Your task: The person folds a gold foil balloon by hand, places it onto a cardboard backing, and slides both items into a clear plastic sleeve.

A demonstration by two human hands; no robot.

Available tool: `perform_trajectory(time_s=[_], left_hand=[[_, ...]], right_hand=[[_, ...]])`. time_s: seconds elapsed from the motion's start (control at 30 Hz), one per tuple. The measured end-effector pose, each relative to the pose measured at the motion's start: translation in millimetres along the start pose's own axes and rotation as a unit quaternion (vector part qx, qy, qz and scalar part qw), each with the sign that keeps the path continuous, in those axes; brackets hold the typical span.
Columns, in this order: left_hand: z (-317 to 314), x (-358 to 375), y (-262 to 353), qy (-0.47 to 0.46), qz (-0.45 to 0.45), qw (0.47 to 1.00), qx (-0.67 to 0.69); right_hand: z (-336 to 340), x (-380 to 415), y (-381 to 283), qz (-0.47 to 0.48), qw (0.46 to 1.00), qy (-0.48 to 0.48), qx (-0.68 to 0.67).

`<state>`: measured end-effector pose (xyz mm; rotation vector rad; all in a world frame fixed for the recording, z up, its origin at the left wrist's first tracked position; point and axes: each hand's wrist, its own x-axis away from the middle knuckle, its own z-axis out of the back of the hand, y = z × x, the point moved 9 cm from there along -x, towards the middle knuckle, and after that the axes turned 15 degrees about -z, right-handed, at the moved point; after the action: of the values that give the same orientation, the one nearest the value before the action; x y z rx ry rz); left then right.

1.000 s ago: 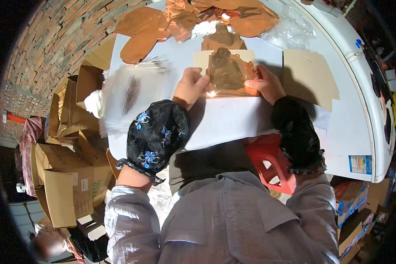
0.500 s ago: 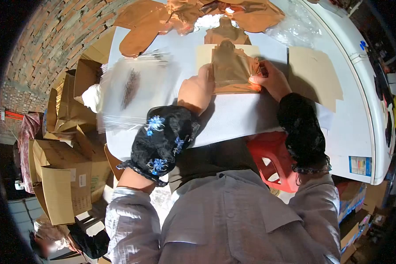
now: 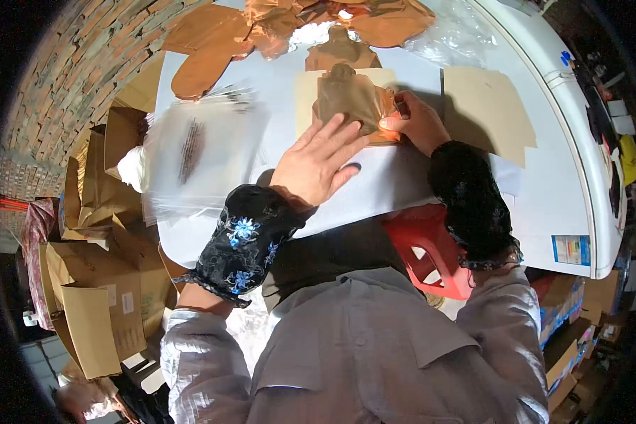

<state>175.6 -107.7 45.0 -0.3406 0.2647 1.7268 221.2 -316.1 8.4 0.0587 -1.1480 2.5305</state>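
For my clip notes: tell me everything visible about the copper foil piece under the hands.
The foil piece is shiny copper-brown film, creased, with a narrow rounded tab at its far end. It lies flat on a tan card on the white table. The left hand presses open fingers on its near edge; the right hand pinches its right corner.

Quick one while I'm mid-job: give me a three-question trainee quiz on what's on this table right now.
1. True or false: the left hand lies flat with its fingers spread, fingertips on the folded copper foil piece.
2. Which hand pinches the foil piece's right edge? A) left hand B) right hand C) neither
3. Fill in: the stack of clear plastic bags lies to the ____ of the foil piece in the picture.

Key: 1 true; 2 B; 3 left.
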Motion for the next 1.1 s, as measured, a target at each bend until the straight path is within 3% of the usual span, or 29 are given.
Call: perform_trajectory(time_s=[0.3,0.4,0.5,0.6,0.63,0.77,0.97,1.1], left_hand=[[-23.5,9.7,-6.8,-0.012,0.031,0.997,0.065],[-20.9,8.4,-5.1,-0.016,0.034,0.997,0.066],[-19.4,9.4,-5.7,0.004,0.028,0.998,0.048],[-23.7,10.7,-8.2,-0.012,0.037,0.998,0.044],[-21.4,9.4,-6.4,0.002,0.033,0.998,0.049],[-18.2,6.1,-4.0,-0.015,0.038,0.997,0.061],[-24.2,8.7,-6.1,-0.046,0.042,0.995,0.079],[-8.5,-3.8,4.5,-0.035,0.054,0.998,0.022]], right_hand=[[4.6,4.0,-2.1,0.044,0.992,0.03,-0.113],[20.7,54.3,-46.4,0.131,0.965,0.226,0.021],[-32.6,116.4,-77.3,0.362,0.908,0.153,0.147],[-58.1,114.3,-56.4,0.287,0.939,0.03,0.185],[-57.1,103.7,-44.1,0.242,0.945,0.037,0.217],[-35.6,100.8,-24.5,0.226,0.955,0.029,0.189],[-35.7,101.0,-26.8,0.241,0.946,0.055,0.212],[-33.1,101.6,-30.5,0.245,0.947,0.046,0.204]])
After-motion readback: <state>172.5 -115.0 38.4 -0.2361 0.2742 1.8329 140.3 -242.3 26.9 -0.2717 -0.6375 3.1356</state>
